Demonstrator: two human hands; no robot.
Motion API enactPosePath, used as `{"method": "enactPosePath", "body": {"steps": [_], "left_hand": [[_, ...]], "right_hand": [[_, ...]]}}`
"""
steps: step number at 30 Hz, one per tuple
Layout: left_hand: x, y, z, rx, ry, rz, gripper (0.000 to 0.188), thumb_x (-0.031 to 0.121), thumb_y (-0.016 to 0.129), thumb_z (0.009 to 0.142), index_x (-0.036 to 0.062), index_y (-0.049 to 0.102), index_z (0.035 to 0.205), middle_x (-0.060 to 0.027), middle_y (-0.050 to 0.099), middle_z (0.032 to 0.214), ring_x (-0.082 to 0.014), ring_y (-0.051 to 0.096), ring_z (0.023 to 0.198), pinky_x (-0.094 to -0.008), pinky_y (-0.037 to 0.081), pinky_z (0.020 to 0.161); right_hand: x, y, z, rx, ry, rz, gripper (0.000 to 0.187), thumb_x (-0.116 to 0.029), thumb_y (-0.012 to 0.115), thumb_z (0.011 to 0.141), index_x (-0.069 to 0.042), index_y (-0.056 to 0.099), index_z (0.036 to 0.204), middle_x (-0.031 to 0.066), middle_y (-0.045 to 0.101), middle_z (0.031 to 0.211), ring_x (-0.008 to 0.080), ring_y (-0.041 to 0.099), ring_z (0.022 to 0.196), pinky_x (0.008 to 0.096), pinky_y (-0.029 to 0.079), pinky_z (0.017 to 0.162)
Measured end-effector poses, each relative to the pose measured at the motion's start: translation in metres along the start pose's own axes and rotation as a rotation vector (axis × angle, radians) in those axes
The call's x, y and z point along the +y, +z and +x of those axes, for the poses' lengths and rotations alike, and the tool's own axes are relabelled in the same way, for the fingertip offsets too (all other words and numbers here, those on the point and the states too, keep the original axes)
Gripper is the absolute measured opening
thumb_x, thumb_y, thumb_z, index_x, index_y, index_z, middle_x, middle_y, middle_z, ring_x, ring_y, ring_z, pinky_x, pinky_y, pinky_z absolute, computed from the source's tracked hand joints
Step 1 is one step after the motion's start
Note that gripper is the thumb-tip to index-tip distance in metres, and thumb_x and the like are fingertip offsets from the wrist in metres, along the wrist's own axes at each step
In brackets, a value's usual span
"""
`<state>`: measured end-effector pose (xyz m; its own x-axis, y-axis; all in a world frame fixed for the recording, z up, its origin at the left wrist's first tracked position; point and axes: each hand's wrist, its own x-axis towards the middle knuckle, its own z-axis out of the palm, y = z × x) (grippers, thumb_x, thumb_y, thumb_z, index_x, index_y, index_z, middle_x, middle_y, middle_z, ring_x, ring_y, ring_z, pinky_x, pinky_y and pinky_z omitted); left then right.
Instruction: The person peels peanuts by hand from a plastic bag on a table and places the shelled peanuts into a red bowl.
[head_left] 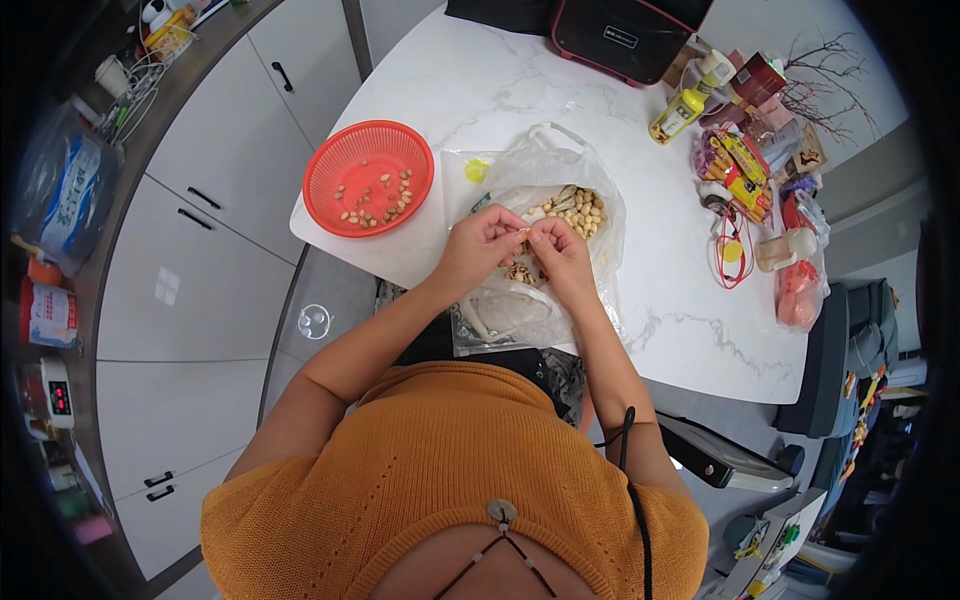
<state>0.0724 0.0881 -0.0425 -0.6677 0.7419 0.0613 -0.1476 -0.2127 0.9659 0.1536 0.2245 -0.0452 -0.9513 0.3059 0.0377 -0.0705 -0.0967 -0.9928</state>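
My left hand (478, 248) and my right hand (563, 262) meet fingertip to fingertip over a white plastic bag (606, 262). Both pinch one small tan piece (526, 231), seemingly a nut, mostly hidden by the fingers. Inside the bag, just beyond my right hand, lies a heap of pale round nuts in their shells (583, 208). Darker broken shells (519, 273) show below my fingers, nearer to me. To the left stands a red plastic basket (318, 170) with several small tan kernels (386, 208) scattered on its bottom.
The white marbled table (690, 330) carries a yellow bottle (677, 116), snack packets (738, 170), a red cord (735, 270) and a bag of red fruit (800, 296) at the right. A black case (625, 40) stands at the back. White cabinets (200, 290) line the left side.
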Motion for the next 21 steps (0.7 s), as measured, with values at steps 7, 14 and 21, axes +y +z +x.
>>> {"method": "enactPosePath", "body": {"steps": [7,14,21], "left_hand": [[0.0,0.0,-0.003,0.031,0.031,0.022,0.01,0.003,0.057,0.086,-0.001,0.055,0.095,-0.0045,0.06,0.081,-0.0067,0.055,0.066,-0.019,0.047,0.058],[-0.001,-0.002,-0.004,0.053,-0.032,0.077,0.008,0.003,0.056,0.086,-0.0018,0.056,0.093,-0.0061,0.061,0.082,-0.0081,0.057,0.067,-0.02,0.048,0.061],[-0.002,-0.005,-0.003,0.06,-0.125,-0.097,0.009,0.004,0.055,0.087,-0.0007,0.056,0.094,-0.0072,0.061,0.085,-0.0102,0.059,0.071,-0.0229,0.05,0.067]], "right_hand": [[0.0,-0.002,-0.002,-0.045,0.109,-0.03,0.016,-0.018,0.052,0.092,-0.005,0.055,0.085,-0.0039,0.052,0.071,0.0024,0.044,0.063,0.0164,0.035,0.056],[0.005,0.0,0.0,-0.035,0.005,-0.181,0.018,-0.019,0.051,0.092,-0.004,0.054,0.082,-0.0041,0.049,0.067,0.0033,0.041,0.061,0.0187,0.035,0.054],[0.007,0.001,0.001,-0.009,-0.049,-0.322,0.018,-0.017,0.053,0.09,-0.002,0.055,0.08,-0.0007,0.05,0.062,0.006,0.043,0.058,0.0217,0.037,0.053]]}}
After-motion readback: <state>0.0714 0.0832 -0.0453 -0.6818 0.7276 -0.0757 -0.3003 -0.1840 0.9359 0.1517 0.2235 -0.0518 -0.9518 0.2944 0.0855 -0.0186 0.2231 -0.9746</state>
